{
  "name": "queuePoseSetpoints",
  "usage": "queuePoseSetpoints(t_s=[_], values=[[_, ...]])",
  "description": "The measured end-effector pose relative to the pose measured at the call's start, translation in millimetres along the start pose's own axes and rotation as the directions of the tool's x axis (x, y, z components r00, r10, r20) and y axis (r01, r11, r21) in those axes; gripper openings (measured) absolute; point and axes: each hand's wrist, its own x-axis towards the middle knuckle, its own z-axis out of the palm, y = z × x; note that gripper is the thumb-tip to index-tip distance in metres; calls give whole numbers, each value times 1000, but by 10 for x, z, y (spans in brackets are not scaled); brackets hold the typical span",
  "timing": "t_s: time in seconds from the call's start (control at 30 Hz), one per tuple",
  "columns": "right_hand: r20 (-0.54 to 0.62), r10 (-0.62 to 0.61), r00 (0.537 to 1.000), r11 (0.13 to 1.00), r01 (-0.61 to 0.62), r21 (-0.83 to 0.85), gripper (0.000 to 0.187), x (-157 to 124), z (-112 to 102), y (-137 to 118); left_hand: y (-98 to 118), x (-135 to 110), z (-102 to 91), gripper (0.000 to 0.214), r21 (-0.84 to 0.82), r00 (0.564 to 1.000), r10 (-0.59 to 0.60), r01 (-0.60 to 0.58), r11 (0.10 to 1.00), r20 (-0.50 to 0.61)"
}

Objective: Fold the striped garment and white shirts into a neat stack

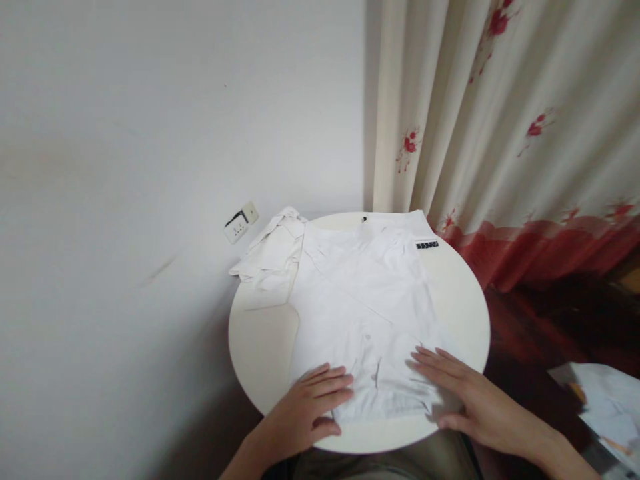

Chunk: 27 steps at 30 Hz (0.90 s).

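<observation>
A white shirt lies spread out over a round table, with small wrinkles and a button near its lower part. My left hand rests flat on the lower left part of it, fingers stretched out to the right. On the lower right part lies my right hand, palm down with its fingers extended to the left. Neither hand grips the fabric. Bunched white cloth sits at the shirt's upper left, reaching over the table's edge; whether it belongs to the shirt I cannot tell.
The round white table stands against a wall with a socket. A black patterned strip lies by the shirt's upper right. A curtain with red flowers hangs behind. White cloth or paper lies low at the right.
</observation>
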Motion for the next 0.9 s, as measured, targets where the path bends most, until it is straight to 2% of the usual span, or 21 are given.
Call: queuePoseSetpoints(t_s=[0.13,0.27,0.4,0.57,0.67,0.9], values=[[-86,-28,996,996,21,-90,62,24,143,13,57,-6,1,63,86,998,37,-33,996,-42],[-169,-131,977,983,105,-152,46,138,284,-34,140,10,-58,72,162,992,84,-67,985,-98],[-205,-155,967,983,129,-134,31,226,326,-53,156,21,-119,64,178,990,90,-71,982,-106],[-137,-170,976,984,160,-84,29,242,240,-98,50,11,-52,36,170,984,128,-106,980,-127],[-96,-179,979,984,176,-41,31,233,161,-207,35,-22,-7,34,144,977,126,-101,984,-171],[-7,-127,992,989,128,76,26,174,46,-605,301,-202,-90,37,32,990,54,-50,998,-127]])
